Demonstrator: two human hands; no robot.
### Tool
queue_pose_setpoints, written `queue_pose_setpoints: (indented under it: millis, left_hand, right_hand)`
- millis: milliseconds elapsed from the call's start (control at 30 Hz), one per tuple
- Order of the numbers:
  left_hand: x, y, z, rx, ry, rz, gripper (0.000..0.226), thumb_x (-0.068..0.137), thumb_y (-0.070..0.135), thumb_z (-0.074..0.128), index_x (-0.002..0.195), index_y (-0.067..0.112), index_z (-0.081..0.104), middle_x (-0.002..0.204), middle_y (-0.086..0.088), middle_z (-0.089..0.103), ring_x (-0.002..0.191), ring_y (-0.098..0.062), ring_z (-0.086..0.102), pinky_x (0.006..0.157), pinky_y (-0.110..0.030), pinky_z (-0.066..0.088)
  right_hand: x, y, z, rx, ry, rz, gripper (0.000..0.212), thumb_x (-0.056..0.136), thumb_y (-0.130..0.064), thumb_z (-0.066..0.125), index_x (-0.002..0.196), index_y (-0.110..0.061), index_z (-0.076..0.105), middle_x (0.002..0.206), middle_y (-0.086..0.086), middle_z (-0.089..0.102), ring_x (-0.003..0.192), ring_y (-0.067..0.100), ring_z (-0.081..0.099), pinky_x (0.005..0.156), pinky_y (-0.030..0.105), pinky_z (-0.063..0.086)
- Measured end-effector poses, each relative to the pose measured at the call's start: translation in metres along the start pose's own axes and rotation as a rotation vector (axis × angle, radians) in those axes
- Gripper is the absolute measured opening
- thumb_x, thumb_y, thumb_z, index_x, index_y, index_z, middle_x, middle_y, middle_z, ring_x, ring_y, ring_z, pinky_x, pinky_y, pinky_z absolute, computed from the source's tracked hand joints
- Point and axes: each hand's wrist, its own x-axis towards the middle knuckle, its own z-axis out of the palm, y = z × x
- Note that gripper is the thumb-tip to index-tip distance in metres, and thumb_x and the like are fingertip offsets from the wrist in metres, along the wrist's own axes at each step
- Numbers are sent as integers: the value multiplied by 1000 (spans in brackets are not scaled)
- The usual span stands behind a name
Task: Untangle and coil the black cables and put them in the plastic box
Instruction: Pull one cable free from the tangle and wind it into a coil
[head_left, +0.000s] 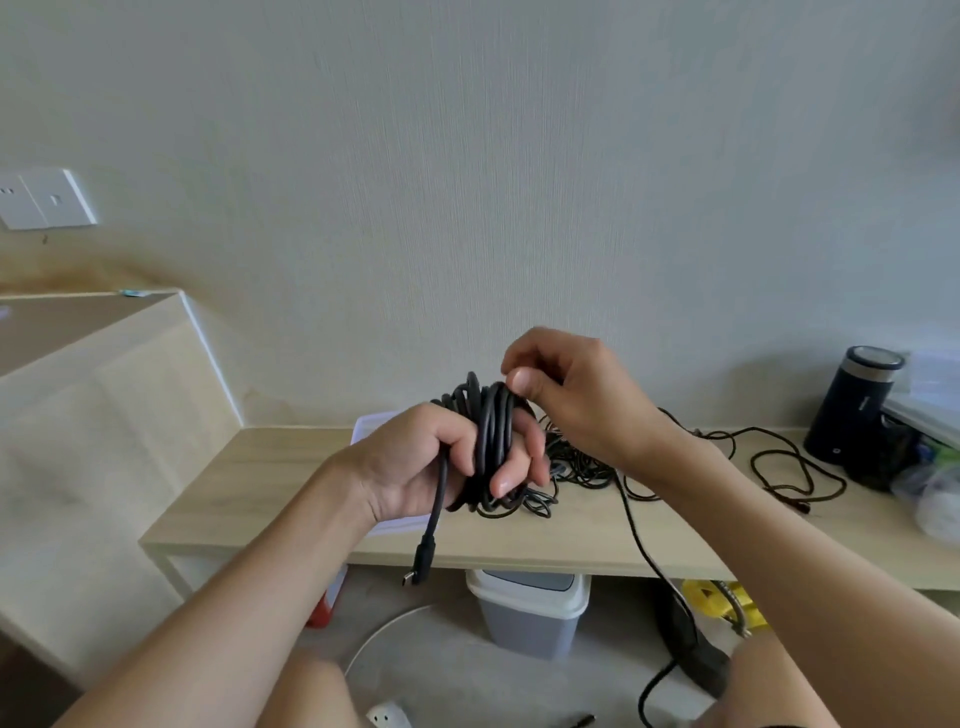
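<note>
A coil of black cable (491, 434) is wound in several loops around my left hand (415, 462), whose fingers curl round it above the wooden shelf. One end with a plug (422, 561) hangs down below that hand. My right hand (576, 395) pinches the cable at the top of the coil. More black cable (582, 470) lies tangled on the shelf behind my hands, and a strand (644, 551) runs down over the front edge. The plastic box (371, 423) sits on the shelf, mostly hidden by my left hand.
A thin dark braided cable (779, 467) loops across the shelf (270, 478) to the right, near a black cylindrical device (852, 410) and some bags. A grey bin (530, 610) with a white lid stands under the shelf. A power strip (688, 644) lies on the floor.
</note>
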Motion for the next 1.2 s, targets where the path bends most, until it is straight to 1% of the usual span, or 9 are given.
queue_pose_setpoints:
  millis: [300,400,467,567,667,767,867,1033,1200]
  left_hand:
    - [6,-4,11,-410,20,148,44,58,-1,37,91,-1,66,64,-9,54,84,-25,60,82,-31,52]
    - [5,-4,13,-470,-19,190,42,56,0,48,95,-1,66,66,-9,55,87,-25,58,87,-31,50]
    - [7,-3,14,-537,-54,221,45,57,0,55,100,-5,66,70,-10,56,89,-25,59,93,-32,49]
    - [11,-5,19,-712,-66,282,61,60,-5,52,119,-15,60,92,-16,67,109,-31,62,104,-34,47]
    - [11,-1,19,-801,-10,349,77,62,-8,41,138,-16,45,142,-21,55,139,-33,45,118,-39,35]
    - [15,10,11,-747,252,365,81,62,-7,34,143,-7,42,145,-15,54,141,-26,44,121,-38,26]
    - [18,7,-3,-582,477,295,80,65,-9,31,143,0,43,139,-4,62,136,-14,48,117,-31,32]
    - [16,-5,-6,-138,568,149,79,77,-17,25,147,15,43,144,15,55,116,-3,54,72,-13,47]
    - [10,-7,-22,214,604,62,89,66,-5,43,151,22,38,149,22,47,139,0,38,108,-21,31]
  right_hand:
    - [11,7,0,105,-14,36,24,101,-12,51,80,-12,62,70,-1,60,64,6,55,61,18,45]
    - [6,19,5,161,-64,149,42,102,-35,46,72,-6,55,66,12,54,60,18,50,61,33,42]
    - [2,24,9,226,-43,224,45,104,-33,44,68,-7,50,62,12,52,58,19,45,61,35,39]
    - [-2,24,13,208,-61,255,40,98,3,38,64,-14,52,59,-1,57,55,12,53,59,28,47]
    - [-8,28,23,139,-161,284,28,96,1,42,73,-6,55,68,11,59,60,27,53,57,39,48]
    - [-17,28,33,78,-228,314,33,103,-6,37,72,-12,50,63,6,48,50,12,40,51,25,35]
    - [-19,26,36,4,-269,287,30,103,-11,37,86,-1,60,65,3,51,50,7,41,50,18,35]
    - [-18,25,35,-59,-307,277,21,96,-16,55,85,-3,67,58,-4,49,49,7,39,50,19,34]
    - [-15,20,22,-145,-306,257,16,93,-17,60,82,-10,71,52,-18,58,48,-2,50,50,11,37]
